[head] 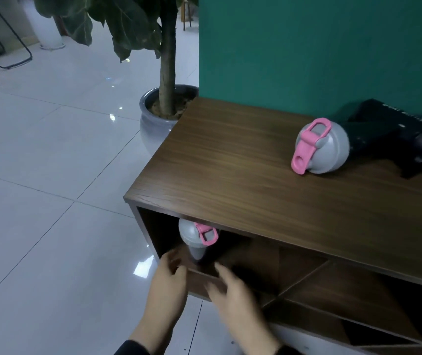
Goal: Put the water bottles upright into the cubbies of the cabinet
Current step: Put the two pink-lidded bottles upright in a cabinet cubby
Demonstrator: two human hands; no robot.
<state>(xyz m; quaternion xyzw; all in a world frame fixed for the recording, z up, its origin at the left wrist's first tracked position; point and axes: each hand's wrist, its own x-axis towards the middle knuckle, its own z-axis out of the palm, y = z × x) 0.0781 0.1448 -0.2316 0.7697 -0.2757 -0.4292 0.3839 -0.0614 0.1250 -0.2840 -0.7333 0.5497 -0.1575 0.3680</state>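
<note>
A water bottle with a grey lid and pink strap [196, 237] stands upright inside the leftmost cubby of the dark wooden cabinet [243, 175]. My left hand [169, 283] and my right hand [233, 290] are just in front of that cubby, fingers apart, holding nothing; both are motion-blurred. A second bottle, black with a grey lid and pink strap [327, 147], lies on its side on the cabinet top at the right, against the wall.
More cubbies [345, 290] with slanted dividers open to the right of the first. A potted plant in a grey pot [153, 119] stands by the cabinet's far left corner. A green wall [307, 47] backs the cabinet. Glossy tiled floor lies to the left.
</note>
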